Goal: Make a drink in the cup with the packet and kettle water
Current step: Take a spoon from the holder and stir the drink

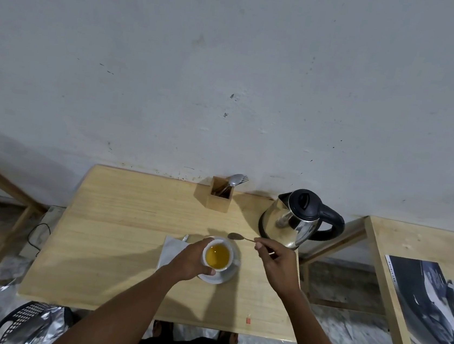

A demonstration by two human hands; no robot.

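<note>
A white cup (230,248) holding amber liquid stands on a white saucer (222,278) near the middle of the wooden table (118,224). My left hand (192,258) wraps around the cup's left side. My right hand (273,260) pinches the handle of a teaspoon (237,236), whose bowl hovers just above the cup's far rim. The steel kettle (289,221) with a black lid and handle stands at the table's back right. A white packet or napkin (170,250) lies flat to the left of the cup, partly under my left hand.
A wooden cutlery holder (220,196) with a spoon and a fork stands at the table's back edge by the wall. A second table (398,248) with a magazine (431,305) is at the right. A black basket (25,318) with a foil bag sits on the floor at the lower left.
</note>
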